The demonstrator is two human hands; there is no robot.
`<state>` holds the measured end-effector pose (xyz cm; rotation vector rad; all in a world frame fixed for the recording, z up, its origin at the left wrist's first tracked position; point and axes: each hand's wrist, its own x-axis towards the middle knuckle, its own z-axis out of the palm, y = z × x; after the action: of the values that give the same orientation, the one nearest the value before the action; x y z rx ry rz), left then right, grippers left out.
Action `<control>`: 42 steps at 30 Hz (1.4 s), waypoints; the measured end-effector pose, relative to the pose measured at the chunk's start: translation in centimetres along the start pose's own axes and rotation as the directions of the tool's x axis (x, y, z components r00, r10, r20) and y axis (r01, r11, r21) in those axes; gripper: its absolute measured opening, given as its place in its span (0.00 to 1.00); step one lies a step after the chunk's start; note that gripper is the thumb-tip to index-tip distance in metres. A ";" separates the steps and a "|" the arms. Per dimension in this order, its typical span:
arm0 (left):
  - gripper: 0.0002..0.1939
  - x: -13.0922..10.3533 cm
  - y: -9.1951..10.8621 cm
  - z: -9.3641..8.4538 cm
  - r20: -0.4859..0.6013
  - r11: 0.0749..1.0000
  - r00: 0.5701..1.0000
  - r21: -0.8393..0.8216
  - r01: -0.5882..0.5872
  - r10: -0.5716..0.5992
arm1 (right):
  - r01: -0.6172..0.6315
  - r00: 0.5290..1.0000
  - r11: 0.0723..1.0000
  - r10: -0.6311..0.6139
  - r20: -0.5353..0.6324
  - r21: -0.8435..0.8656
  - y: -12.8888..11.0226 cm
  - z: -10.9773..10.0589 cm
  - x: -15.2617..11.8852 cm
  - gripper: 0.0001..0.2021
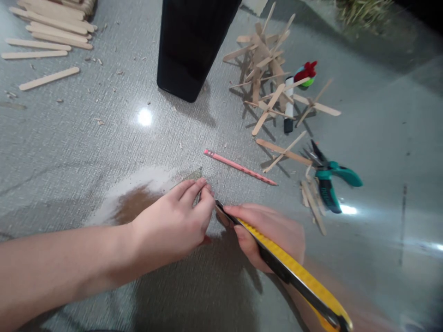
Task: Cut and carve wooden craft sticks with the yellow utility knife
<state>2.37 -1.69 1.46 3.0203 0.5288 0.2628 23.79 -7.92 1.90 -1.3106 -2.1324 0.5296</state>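
My right hand (266,230) is closed around a yellow and black utility knife (294,272), its tip end pointing up and left toward my other hand. My left hand (183,214) is closed in a pinch, fingertips just left of the knife's tip end. What those fingers hold is hidden. A pink pencil (242,167) lies a little beyond both hands. Under and left of my left hand the table shows a white patch (138,177) with a brown middle (133,203).
Wooden craft sticks (51,30) lie at the far left. A black box-like object (194,46) stands at the back. Crossed sticks (266,64), a white marker (289,101), a red pipe-cleaner-like piece (306,70), green-handled pliers (328,175) and stick scraps (313,203) lie right.
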 end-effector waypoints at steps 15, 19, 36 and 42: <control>0.31 0.0 0.0 0.1 -0.004 1.000 1.000 -0.007 -0.006 0.006 | 0.011 1.000 1.000 -0.011 -0.007 0.001 0.0 0.2 0.1 0.14; 0.30 -0.1 0.1 0.2 -0.003 1.000 1.000 -0.009 -0.001 0.000 | -0.006 1.000 1.000 0.006 0.006 0.003 -0.2 0.0 0.3 0.14; 0.29 -0.3 0.0 0.3 -0.029 1.000 0.999 0.009 0.028 -0.028 | -0.005 0.997 1.000 0.006 0.081 -0.007 -1.2 -0.8 1.1 0.11; 0.29 -0.3 0.0 0.1 -0.040 0.999 0.999 0.031 0.011 -0.010 | 0.013 0.999 0.999 -0.011 0.032 -0.053 -1.0 -1.2 0.1 0.13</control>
<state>2.16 -1.79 1.30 3.0474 0.5575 0.3183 23.93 -8.24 3.42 -1.3258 -2.1924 0.4952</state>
